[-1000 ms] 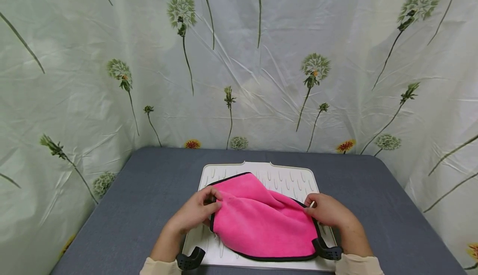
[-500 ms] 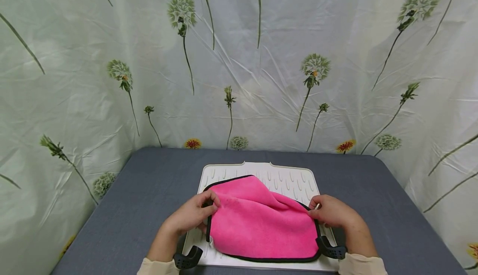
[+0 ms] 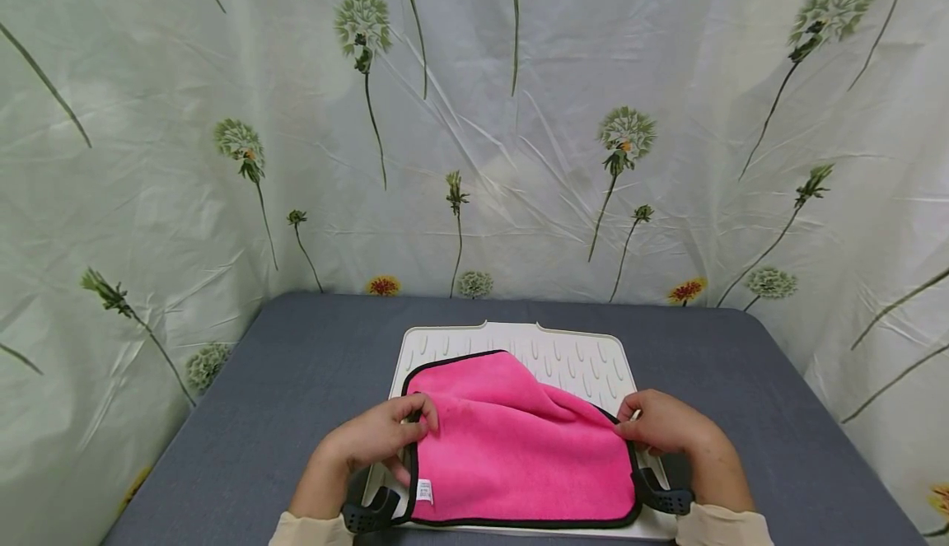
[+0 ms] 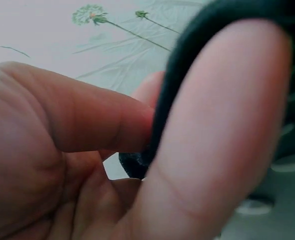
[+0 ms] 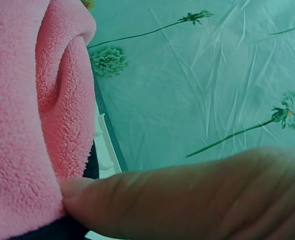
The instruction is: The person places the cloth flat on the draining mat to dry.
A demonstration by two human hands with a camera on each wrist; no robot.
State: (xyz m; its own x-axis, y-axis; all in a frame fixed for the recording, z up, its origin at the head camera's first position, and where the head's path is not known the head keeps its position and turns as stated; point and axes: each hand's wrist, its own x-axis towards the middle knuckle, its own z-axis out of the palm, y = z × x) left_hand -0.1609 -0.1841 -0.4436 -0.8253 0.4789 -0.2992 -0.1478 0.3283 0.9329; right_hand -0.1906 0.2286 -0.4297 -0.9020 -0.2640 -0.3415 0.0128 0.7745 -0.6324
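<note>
A pink fleece cloth (image 3: 511, 455) with black edging spreads over the white ribbed tray (image 3: 582, 361). My left hand (image 3: 374, 437) pinches its left edge between thumb and fingers; the left wrist view shows the black edging (image 4: 168, 95) between them. On the right side, my right hand (image 3: 667, 424) pinches the cloth's edge, and from there folds run toward the middle. Close up in the right wrist view, the thumb (image 5: 152, 200) presses on the fleece (image 5: 12, 125). A small white label (image 3: 424, 491) shows near the cloth's front left corner.
The tray lies on a table covered in dark grey cloth (image 3: 319, 357). Behind and beside the table hangs a pale curtain (image 3: 534, 142) printed with dandelions. A black wrist strap (image 3: 371, 513) is on the left wrist, another (image 3: 660, 497) on the right.
The cloth's front left part has come down flat, and its white label now shows. My left hand has shifted slightly left and toward me; the right hand slightly right and toward me.
</note>
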